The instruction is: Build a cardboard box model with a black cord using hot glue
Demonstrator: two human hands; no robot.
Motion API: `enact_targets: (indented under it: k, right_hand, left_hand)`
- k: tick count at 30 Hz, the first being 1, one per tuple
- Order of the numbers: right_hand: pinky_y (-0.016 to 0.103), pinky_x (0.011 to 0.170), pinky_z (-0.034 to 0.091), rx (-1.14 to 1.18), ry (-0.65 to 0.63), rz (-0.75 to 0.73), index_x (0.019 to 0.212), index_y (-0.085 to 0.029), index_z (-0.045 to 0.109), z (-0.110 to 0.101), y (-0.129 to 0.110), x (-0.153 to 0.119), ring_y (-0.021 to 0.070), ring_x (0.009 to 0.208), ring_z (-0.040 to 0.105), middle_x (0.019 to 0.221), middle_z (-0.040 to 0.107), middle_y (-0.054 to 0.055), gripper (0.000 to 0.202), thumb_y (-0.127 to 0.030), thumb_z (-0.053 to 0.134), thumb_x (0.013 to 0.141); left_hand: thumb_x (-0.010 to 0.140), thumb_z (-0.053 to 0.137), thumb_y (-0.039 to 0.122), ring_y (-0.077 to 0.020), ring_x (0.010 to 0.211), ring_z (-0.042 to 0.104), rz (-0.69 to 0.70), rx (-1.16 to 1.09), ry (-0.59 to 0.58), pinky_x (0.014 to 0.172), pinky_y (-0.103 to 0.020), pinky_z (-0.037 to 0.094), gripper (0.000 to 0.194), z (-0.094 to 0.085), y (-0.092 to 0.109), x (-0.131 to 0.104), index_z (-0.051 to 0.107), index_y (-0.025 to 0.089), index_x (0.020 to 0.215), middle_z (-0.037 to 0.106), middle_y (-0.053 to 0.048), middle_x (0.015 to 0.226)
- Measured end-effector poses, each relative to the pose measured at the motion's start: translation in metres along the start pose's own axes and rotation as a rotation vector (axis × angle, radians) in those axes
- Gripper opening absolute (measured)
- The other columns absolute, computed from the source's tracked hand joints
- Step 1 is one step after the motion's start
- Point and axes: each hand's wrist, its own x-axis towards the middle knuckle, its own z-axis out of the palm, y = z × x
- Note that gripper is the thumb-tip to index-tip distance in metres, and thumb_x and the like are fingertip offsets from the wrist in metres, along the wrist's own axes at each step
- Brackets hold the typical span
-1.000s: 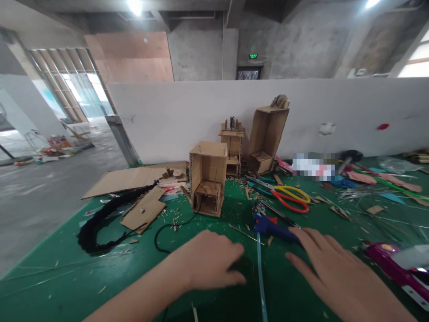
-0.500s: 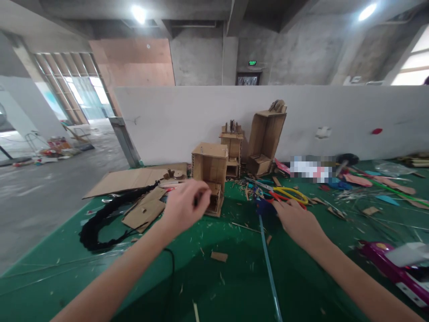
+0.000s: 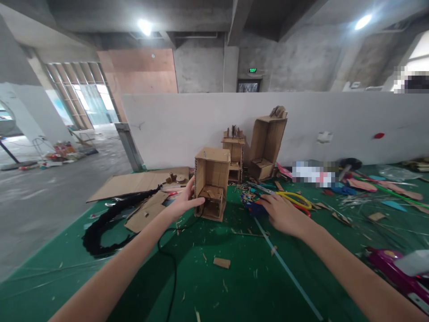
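Observation:
An open-fronted cardboard box (image 3: 212,156) stands upright near the middle of the green table, with a small shelf inside. My left hand (image 3: 186,200) grips its left side, the thumb at the front and the fingers behind the edge. To the right, my right hand (image 3: 279,213) is over the scissors, which have yellow and red handles (image 3: 296,199); its fingertips are bent down near a dark blue piece (image 3: 254,209), and what they hold is hidden. A light blue strip (image 3: 288,270) runs from there toward the front edge.
Behind stand a smaller cardboard structure (image 3: 233,145) and a tall one (image 3: 268,143) against a white partition. A black fuzzy coil (image 3: 97,237) and flat cardboard (image 3: 134,183) lie left. A purple tool (image 3: 392,268) is at the right. A black cord (image 3: 174,268) crosses the front.
My left hand has gone from a curled shape before the box to its left side. My right hand has moved slightly left, and the blue strip's near end has swung right.

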Motion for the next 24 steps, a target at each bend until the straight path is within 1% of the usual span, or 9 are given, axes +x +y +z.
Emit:
enact_targets:
  k: [3, 5, 6, 8, 11, 14, 18, 21, 24]
  right_hand:
    - [0.040, 0.092, 0.038, 0.116, 0.065, 0.038, 0.123, -0.009, 0.051, -0.026, -0.032, 0.015, 0.0263, 0.112, 0.049, 0.122, 0.056, 0.016, 0.044, -0.014, 0.042, 0.081]
    - [0.035, 0.079, 0.044, 0.227, 0.033, 0.099, 0.120, -0.013, 0.051, -0.041, -0.059, 0.028, 0.0233, 0.096, 0.058, 0.106, 0.064, 0.013, 0.038, -0.026, 0.043, 0.085]
    - [0.033, 0.071, 0.045, 0.257, 0.001, 0.115, 0.113, -0.017, 0.055, -0.046, -0.071, 0.035, 0.0212, 0.085, 0.061, 0.096, 0.066, 0.009, 0.032, -0.029, 0.042, 0.086]
    - [0.031, 0.062, 0.044, 0.221, 0.029, 0.056, 0.106, -0.021, 0.055, -0.048, -0.093, 0.047, 0.0200, 0.078, 0.062, 0.089, 0.066, 0.006, 0.025, -0.033, 0.042, 0.088]
    - [0.032, 0.060, 0.044, 0.122, 0.097, -0.023, 0.111, -0.022, 0.051, -0.039, -0.113, 0.061, 0.0211, 0.076, 0.063, 0.094, 0.065, 0.006, 0.028, -0.036, 0.045, 0.087]
    - [0.032, 0.061, 0.045, 0.080, 0.129, -0.031, 0.108, -0.021, 0.054, -0.028, -0.117, 0.069, 0.0209, 0.077, 0.064, 0.101, 0.064, 0.007, 0.024, -0.032, 0.043, 0.089]
    - [0.029, 0.061, 0.044, 0.082, 0.130, -0.064, 0.104, -0.022, 0.058, -0.020, -0.110, 0.074, 0.0181, 0.079, 0.062, 0.101, 0.062, 0.006, 0.022, -0.026, 0.041, 0.091]
    - [0.026, 0.061, 0.042, 0.043, 0.231, -0.137, 0.104, -0.021, 0.060, -0.011, -0.105, 0.073, 0.0183, 0.090, 0.058, 0.100, 0.060, 0.007, 0.026, -0.025, 0.037, 0.093]
    - [0.025, 0.063, 0.041, -0.011, 0.340, -0.205, 0.113, -0.015, 0.057, 0.002, -0.104, 0.070, 0.0194, 0.096, 0.054, 0.098, 0.059, 0.010, 0.032, -0.019, 0.032, 0.095]
  left_hand:
    - [0.075, 0.054, 0.032, -0.0243, 0.124, 0.043, 0.017, -0.029, -0.010, 0.104, -0.040, 0.035, 0.077, 0.000, 0.005, 0.002, 0.019, 0.018, 0.142, 0.050, -0.011, 0.131]
    - [0.074, 0.054, 0.028, -0.0247, 0.123, 0.044, 0.012, -0.007, 0.007, 0.104, -0.041, 0.035, 0.075, -0.001, 0.008, 0.003, 0.022, 0.016, 0.141, 0.051, -0.011, 0.131]
    - [0.074, 0.054, 0.026, -0.0247, 0.121, 0.046, 0.008, 0.007, 0.013, 0.103, -0.041, 0.036, 0.073, -0.001, 0.009, 0.004, 0.024, 0.015, 0.140, 0.050, -0.011, 0.131]
    - [0.073, 0.053, 0.023, -0.0241, 0.118, 0.049, 0.009, 0.039, 0.017, 0.102, -0.040, 0.037, 0.070, 0.000, 0.013, 0.004, 0.026, 0.014, 0.137, 0.050, -0.011, 0.131]
    - [0.071, 0.052, 0.016, -0.0233, 0.116, 0.049, 0.030, 0.090, 0.013, 0.103, -0.039, 0.036, 0.066, 0.000, 0.019, 0.002, 0.031, 0.013, 0.134, 0.050, -0.011, 0.130]
    - [0.067, 0.051, 0.011, -0.0238, 0.119, 0.046, 0.056, 0.129, 0.013, 0.104, -0.038, 0.034, 0.066, -0.001, 0.024, 0.002, 0.034, 0.012, 0.131, 0.049, -0.011, 0.131]
    - [0.068, 0.051, 0.011, -0.0236, 0.123, 0.043, 0.088, 0.153, 0.007, 0.103, -0.036, 0.036, 0.069, -0.002, 0.025, 0.001, 0.030, 0.012, 0.133, 0.046, -0.011, 0.134]
    - [0.071, 0.051, 0.015, -0.0228, 0.120, 0.046, 0.113, 0.184, -0.004, 0.101, -0.034, 0.038, 0.067, -0.003, 0.023, 0.001, 0.028, 0.012, 0.134, 0.046, -0.012, 0.133]
    - [0.074, 0.051, 0.019, -0.0226, 0.116, 0.049, 0.112, 0.208, -0.023, 0.099, -0.035, 0.039, 0.066, -0.004, 0.022, -0.001, 0.026, 0.012, 0.134, 0.047, -0.013, 0.129]
